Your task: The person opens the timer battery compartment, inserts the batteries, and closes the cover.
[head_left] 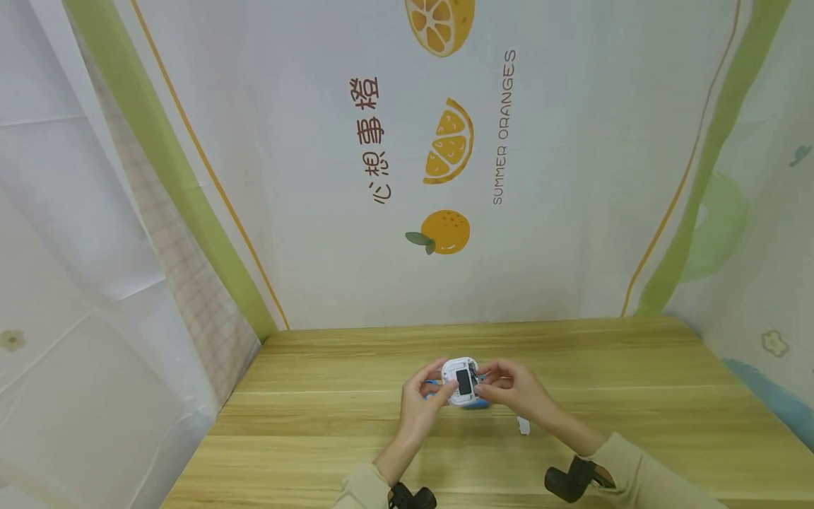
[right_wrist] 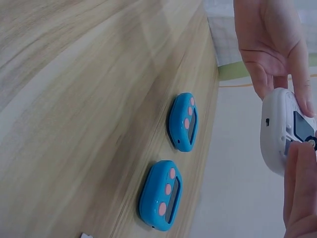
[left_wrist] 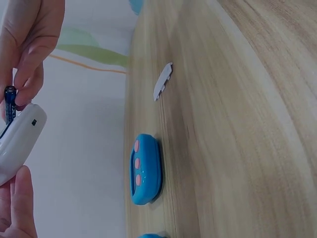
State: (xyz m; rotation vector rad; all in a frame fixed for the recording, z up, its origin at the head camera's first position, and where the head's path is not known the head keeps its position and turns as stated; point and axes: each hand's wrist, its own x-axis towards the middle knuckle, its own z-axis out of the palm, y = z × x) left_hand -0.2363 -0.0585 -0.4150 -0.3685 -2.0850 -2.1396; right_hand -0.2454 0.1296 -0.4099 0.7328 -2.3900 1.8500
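Note:
My left hand (head_left: 420, 399) holds a white rounded electronic device (head_left: 451, 372) above the table, its back with the open battery compartment facing up. A dark panel (head_left: 464, 382) shows on that back. At the compartment's edge, my right hand (head_left: 518, 389) pinches a dark blue battery (left_wrist: 11, 106) between thumb and fingers. In the left wrist view the battery stands tilted out of the device, its end at the fingertips. In the right wrist view my left hand (right_wrist: 277, 49) grips the device's far end, while my right fingers (right_wrist: 299, 178) partly hide the compartment.
Two blue devices, one nearer (right_wrist: 161, 196) and one farther (right_wrist: 183, 121), lie on the wooden table (head_left: 305, 417), with pink buttons and dark screens. A small white battery cover (head_left: 523, 425) lies near my right forearm. A printed cloth (head_left: 559, 177) hangs behind the table.

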